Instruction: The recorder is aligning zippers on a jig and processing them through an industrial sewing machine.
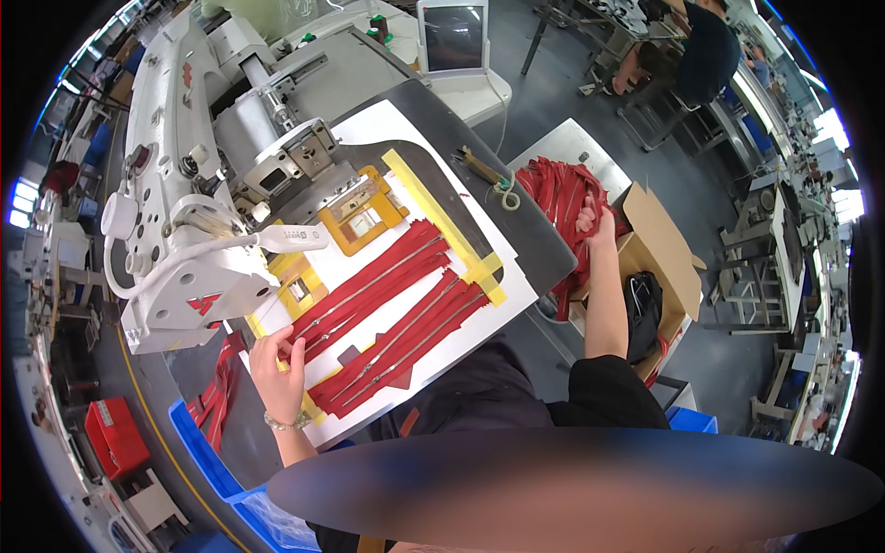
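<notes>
Red zipper strips (369, 295) lie in parallel rows on a white board (489, 309) edged with yellow tape, below a white industrial sewing machine (175, 258). At the board's lower left, my left hand (280, 373) has its curled fingers and thumb on the ends of the upper strips. Out to the right, my right hand (591, 219) grips a heaped bundle of red zippers (558, 198) on a metal-topped stand. Yellow clamp frames (364, 217) sit under the machine head. Snips with a pale looped handle (505, 194) rest on the dark table edge.
An open cardboard box (673, 276) with black material stands at my right. Blue bins (207, 465) and more hanging red zippers (217, 387) are low at left. A white monitor (452, 37) is behind. A co-worker (705, 55) sits at upper right; a red crate (120, 433) is at far left.
</notes>
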Tool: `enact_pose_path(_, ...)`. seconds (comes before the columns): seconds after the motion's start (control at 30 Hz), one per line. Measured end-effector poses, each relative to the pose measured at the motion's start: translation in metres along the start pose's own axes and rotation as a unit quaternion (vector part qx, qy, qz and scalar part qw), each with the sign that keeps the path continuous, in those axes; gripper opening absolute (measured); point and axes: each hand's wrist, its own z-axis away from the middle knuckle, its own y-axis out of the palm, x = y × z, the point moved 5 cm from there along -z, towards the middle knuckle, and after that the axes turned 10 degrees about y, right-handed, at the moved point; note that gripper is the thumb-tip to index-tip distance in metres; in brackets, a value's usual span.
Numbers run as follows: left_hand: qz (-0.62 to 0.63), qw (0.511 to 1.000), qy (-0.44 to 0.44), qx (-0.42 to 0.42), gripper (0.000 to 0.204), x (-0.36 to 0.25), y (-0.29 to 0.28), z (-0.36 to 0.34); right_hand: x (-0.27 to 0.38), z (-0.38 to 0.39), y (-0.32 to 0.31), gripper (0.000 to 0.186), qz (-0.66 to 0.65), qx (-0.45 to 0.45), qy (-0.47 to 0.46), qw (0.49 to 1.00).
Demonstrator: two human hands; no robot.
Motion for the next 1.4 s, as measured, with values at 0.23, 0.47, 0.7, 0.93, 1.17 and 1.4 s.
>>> enact_pose_path(0.23, 0.117, 0.992, -0.045, 0.008, 0.017, 0.004, 0.006, 0.002, -0.045, 0.104, 0.172, 0.019, 0.123, 0.308, -0.063, 0.941)
enact_pose_path(0.47, 0.338, 0.934, -0.029, 0.117, 0.024, -0.049, 0.032, -0.036, -0.219, 0.183, 0.260, 0.030, 0.232, 0.276, -0.036, 0.932)
enact_pose_path(0.7, 0.612, 0.769, -0.122, 0.137, 0.031, -0.049, 0.079, -0.054, -0.332, 0.178, 0.245, 0.021, 0.327, 0.289, 0.054, 0.898)
enact_pose_path(0.93, 0.604, 0.766, -0.186, 0.121, 0.015, -0.020, 0.084, -0.049, -0.346, 0.170, 0.245, 0.027, 0.332, 0.260, 0.102, 0.901)
enact_pose_path(1.17, 0.509, 0.855, -0.086, 0.040, 0.017, -0.011, 0.068, -0.059, -0.343, 0.159, 0.250, 0.028, 0.322, 0.235, 0.148, 0.905)
enact_pose_path(1.4, 0.432, 0.887, -0.125, 0.105, 0.018, 0.005, 0.053, -0.056, -0.346, 0.169, 0.255, 0.036, 0.298, 0.246, 0.199, 0.900)
